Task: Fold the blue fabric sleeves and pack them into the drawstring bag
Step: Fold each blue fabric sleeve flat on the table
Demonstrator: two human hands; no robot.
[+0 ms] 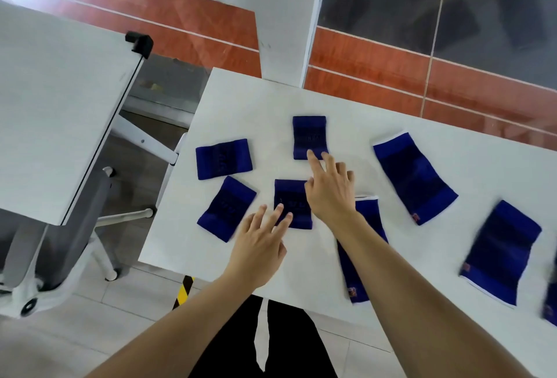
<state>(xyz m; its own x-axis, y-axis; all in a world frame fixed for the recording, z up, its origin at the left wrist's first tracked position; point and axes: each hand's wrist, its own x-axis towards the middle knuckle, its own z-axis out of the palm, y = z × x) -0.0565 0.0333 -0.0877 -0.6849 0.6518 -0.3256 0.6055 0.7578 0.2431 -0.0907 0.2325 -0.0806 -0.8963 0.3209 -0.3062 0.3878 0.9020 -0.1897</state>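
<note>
Several blue fabric sleeves lie flat on the white table point(391, 124). Small ones: far sleeve point(309, 133), left sleeve point(223, 159), tilted near-left sleeve point(226, 207) and middle sleeve point(291, 199). Long ones lie to the right: one point(414, 177), one point(501, 252), and one partly under my right forearm point(369, 218). My right hand point(330, 190) is open, its fingertips on the far sleeve's near edge. My left hand point(260, 242) is open, fingertips resting on the middle sleeve's near edge. No drawstring bag is in view.
A second white table point(54, 112) stands to the left with a grey chair point(75, 233) beneath it. A gap of tiled floor separates the tables. Another blue piece point(550, 305) is cut off at the right edge. A wall and glass panel stand behind.
</note>
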